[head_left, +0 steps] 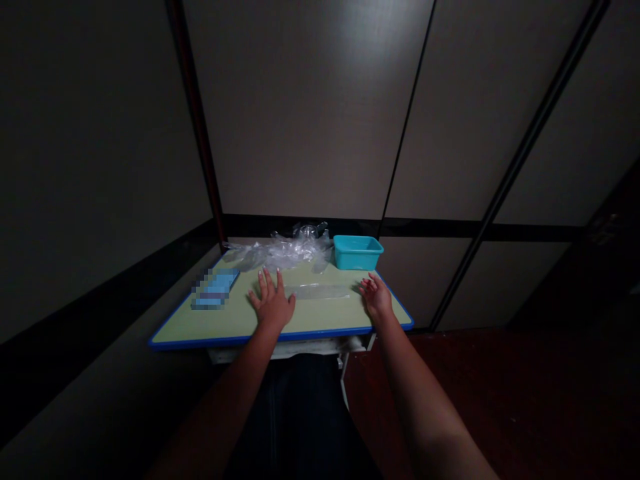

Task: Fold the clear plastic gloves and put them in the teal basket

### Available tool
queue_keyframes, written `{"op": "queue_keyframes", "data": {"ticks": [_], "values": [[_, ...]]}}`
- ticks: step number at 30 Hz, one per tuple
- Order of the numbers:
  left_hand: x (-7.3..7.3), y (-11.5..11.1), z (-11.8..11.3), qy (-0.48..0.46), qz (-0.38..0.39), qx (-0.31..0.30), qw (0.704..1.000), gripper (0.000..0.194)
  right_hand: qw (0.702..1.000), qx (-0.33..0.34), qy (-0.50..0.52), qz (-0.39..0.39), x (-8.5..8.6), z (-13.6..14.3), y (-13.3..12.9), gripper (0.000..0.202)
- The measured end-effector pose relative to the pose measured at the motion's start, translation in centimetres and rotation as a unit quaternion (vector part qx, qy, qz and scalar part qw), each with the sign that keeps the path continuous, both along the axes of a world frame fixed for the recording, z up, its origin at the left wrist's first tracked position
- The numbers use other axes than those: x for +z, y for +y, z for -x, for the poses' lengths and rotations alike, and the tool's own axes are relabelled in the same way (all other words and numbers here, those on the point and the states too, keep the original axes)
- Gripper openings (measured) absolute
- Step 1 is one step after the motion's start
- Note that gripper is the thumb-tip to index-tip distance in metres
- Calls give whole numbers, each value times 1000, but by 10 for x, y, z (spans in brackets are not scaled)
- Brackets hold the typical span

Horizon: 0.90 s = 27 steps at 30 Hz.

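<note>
Head view shows us a small green table (320,313) with a blue edge, set against dark wall panels, and both of our bare hands are over it. Our left hand (273,301) lies palm down on the tabletop with its fingers spread flat, holding nothing. Our right hand (376,295) is held open too, fingers loosely spread, and its fingertips are at the right end of a flat clear plastic bag (319,291); we cannot tell whether they touch it or hover just above it.

That bag lies stretched out on the table between our two hands, its left end just beside the fingertips of the left hand, its right end under or beside those of the right. Beyond the left hand's fingers, at the far edge of the table, sits a crumpled heap of clear plastic bags (283,251). Beyond the right hand, just to the right of that heap, stands a teal plastic tub (357,253). Off to the outer side of the left hand lies a flat blue packet (216,288), its face blurred, well apart from either hand.
</note>
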<state>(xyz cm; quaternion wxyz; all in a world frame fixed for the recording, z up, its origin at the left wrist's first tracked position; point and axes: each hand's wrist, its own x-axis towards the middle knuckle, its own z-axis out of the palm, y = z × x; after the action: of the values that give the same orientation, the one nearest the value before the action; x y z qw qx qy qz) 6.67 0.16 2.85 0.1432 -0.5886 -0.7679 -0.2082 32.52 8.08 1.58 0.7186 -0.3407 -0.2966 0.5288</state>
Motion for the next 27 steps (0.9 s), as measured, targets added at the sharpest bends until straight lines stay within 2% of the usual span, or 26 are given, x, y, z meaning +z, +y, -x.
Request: {"op": "queue_keyframes", "data": {"ticks": [7,13,19,27], "values": [[7,-6,-2,36,-47,-46,997,65,1000,-9,18,-16,-2,3,-1,18],[6,-6,-2,48,-48,-60,996,66,1000,-11,-10,-15,-2,6,-1,19],[-2,-1,0,46,-24,-40,998,67,1000,-1,-9,-26,-5,6,1,19],[-3,1,0,35,8,-20,999,68,999,7,-31,-38,-3,5,-1,20]]}}
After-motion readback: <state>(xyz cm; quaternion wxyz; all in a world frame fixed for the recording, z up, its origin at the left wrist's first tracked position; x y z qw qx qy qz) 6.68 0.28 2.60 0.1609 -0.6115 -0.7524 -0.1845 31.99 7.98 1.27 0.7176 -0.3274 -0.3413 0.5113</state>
